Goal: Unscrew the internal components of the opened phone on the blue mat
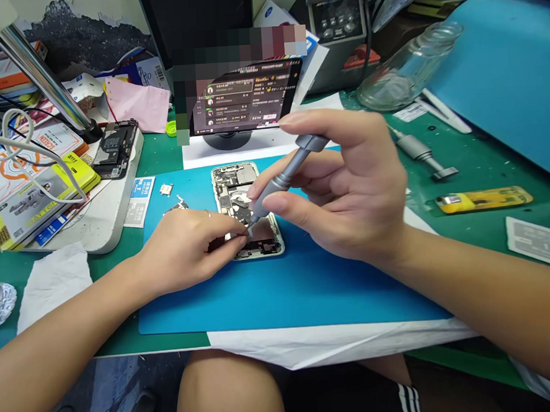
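An opened smartphone (237, 196), its inner parts bare, lies on the blue mat (271, 299). My right hand (353, 189) is closed round a grey precision screwdriver (282, 171), tilted with its tip down at the phone's lower half. The forefinger rests on the driver's end cap. My left hand (188, 245) lies over the phone's lower left side, thumb and forefinger pinched together by the screwdriver's tip. What they hold, if anything, is too small to make out. Small metal phone parts (166, 189) sit left of the phone, some partly behind my left hand.
A screen on a stand (250, 102) is behind the phone. On the left, another opened phone (116, 150) rests on a white device (117, 222) beside boxes (41, 195). At right are a glass jar (406, 67), a second grey tool (421, 150) and a yellow cutter (484, 199).
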### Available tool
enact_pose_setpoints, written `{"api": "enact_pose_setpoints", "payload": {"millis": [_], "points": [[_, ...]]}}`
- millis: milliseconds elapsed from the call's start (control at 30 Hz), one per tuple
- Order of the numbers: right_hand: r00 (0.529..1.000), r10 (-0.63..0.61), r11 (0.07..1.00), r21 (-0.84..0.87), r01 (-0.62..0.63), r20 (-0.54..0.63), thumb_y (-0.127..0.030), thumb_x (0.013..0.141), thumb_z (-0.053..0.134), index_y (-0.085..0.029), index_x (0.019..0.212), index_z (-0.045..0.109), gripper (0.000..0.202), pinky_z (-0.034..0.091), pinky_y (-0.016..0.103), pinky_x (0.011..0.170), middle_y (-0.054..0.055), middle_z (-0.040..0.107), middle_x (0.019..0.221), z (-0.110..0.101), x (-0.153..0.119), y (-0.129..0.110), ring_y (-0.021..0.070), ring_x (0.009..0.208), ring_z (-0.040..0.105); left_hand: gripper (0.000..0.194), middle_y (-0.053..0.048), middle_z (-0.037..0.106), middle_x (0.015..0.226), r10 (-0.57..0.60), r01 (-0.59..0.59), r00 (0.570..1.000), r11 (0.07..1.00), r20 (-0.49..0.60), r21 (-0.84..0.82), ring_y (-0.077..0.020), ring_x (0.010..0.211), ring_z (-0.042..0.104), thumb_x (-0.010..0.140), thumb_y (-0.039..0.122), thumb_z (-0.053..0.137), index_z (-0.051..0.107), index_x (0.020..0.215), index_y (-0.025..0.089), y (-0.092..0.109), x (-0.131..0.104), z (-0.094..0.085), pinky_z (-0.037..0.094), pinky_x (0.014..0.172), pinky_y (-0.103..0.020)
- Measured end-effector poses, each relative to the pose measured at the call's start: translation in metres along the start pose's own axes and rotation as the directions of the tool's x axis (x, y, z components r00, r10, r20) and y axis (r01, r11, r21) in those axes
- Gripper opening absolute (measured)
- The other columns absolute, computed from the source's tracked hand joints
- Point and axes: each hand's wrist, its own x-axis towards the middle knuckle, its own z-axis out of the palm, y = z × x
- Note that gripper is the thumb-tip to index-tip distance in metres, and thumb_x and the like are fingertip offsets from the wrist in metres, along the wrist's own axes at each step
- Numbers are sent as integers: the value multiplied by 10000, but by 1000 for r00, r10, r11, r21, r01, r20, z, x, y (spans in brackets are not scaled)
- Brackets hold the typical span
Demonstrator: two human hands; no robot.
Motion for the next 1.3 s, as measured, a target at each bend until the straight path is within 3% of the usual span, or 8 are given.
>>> {"api": "enact_pose_setpoints", "payload": {"millis": [367,600,800,1033,1300], "points": [[1000,-19,1000,17,20,-9,-165,881,748,-399,1364,526,581,667,281,756,8,574,1433,0,0,0,150,898,771,139,18,766,805,11,-11,1000,1000,-19,-1,-104,637,658,979,242,609,742,993,205,0,0,-1,382,593,-238],[1000,-13,1000,12,14,-11,-157,881,749,-401,1374,524,594,675,269,772,6,575,1432,0,0,0,139,899,772,152,40,661,633,-5,5,999,1000,-37,-4,-102,557,585,956,294,622,744,988,210,3,1,-3,365,574,-244],[999,-49,998,39,49,7,-140,881,745,-409,1428,499,658,675,276,792,26,586,1428,2,-1,0,142,899,772,65,15,613,692,-16,23,994,998,-106,66,-116,592,517,812,200,568,606,763,179,5,1,-12,351,581,-267],[959,-242,968,-25,249,149,-96,864,734,-361,1542,400,801,681,292,788,46,683,1363,0,-6,3,166,892,778,219,19,571,624,-101,98,995,985,9,138,-132,564,500,863,306,577,522,683,192,1,2,-9,291,555,-292],[947,-263,964,12,265,184,-54,866,715,-359,1549,384,819,674,288,832,49,657,1410,-2,-5,3,163,959,778,253,10,607,644,-149,140,988,977,46,159,-143,582,525,883,363,570,553,696,193,2,2,-8,276,567,-291]]}}
